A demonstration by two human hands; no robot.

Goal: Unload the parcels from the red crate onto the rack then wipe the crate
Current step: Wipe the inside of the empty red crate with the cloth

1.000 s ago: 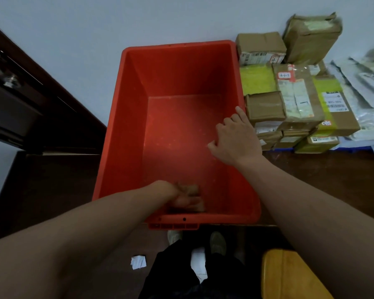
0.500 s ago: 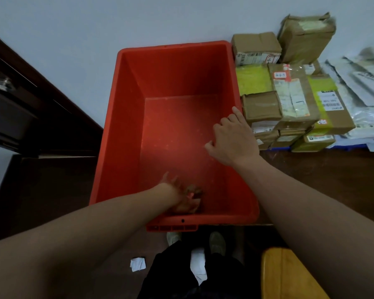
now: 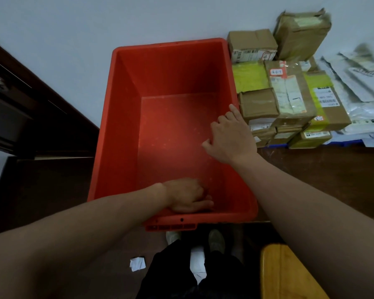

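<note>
The red crate (image 3: 121, 130) stands on a dark table with no parcels in it. My left hand (image 3: 187, 197) is down inside at the near wall, on the crate's floor, fingers curled over a brownish cloth that is almost wholly hidden beneath it. My right hand (image 3: 231, 137) holds the crate's right rim, thumb inside and fingers along the top edge. Brown and yellow-taped parcels (image 3: 289, 100) are stacked right of the crate, against the wall.
Grey mailer bags (image 3: 358, 87) lie at the far right. A dark wooden cabinet (image 3: 20, 108) stands to the left. Below the table edge are my feet (image 3: 216, 242), a paper scrap (image 3: 137, 263) on the floor and a yellow wooden seat (image 3: 289, 275).
My left hand has shifted a little along the crate's near inner wall and now covers the cloth. My right hand stays on the right rim.
</note>
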